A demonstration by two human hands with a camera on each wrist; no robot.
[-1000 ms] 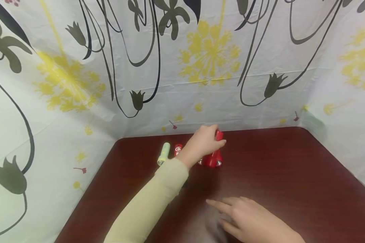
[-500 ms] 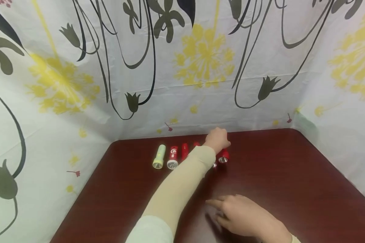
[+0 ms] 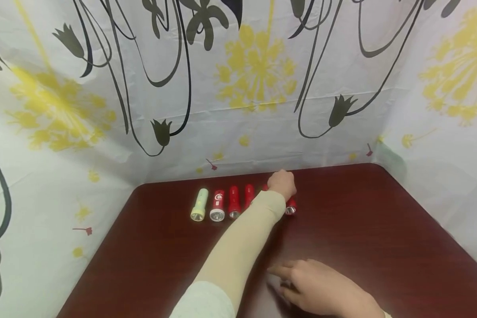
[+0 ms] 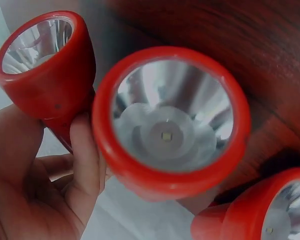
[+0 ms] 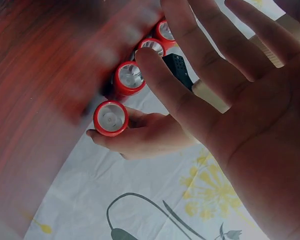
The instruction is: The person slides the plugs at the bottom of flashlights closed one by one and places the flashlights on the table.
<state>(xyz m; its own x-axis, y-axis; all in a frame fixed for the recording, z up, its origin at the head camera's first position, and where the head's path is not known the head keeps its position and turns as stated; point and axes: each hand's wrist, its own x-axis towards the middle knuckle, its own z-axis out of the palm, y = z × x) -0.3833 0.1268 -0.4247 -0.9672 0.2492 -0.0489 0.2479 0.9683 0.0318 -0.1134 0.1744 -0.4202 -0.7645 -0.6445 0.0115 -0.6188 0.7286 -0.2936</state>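
My left hand (image 3: 283, 183) reaches to the far side of the table and grips a red flashlight (image 3: 291, 208) at the right end of a row. In the left wrist view, thumb and fingers close round its narrow body below the flared head (image 4: 55, 70). Another red flashlight (image 4: 175, 120) stands right beside the thumb, its lens facing the camera. My right hand (image 3: 318, 285) hovers low over the near part of the table, holding nothing. The right wrist view shows its palm (image 5: 270, 115) with fingers extended.
Left of the held one lie a pale green and yellow flashlight (image 3: 199, 205), a red one with a white rim (image 3: 217, 205), and several plain red ones (image 3: 234, 201), partly behind my left sleeve (image 3: 238, 247). A patterned white sheet (image 3: 258, 128) rises behind the dark red table (image 3: 361, 221).
My left hand has lowered the red flashlight and shifted it right to the row's end. More of the row shows now. The view has turned slightly right; the right hand is nearly still.
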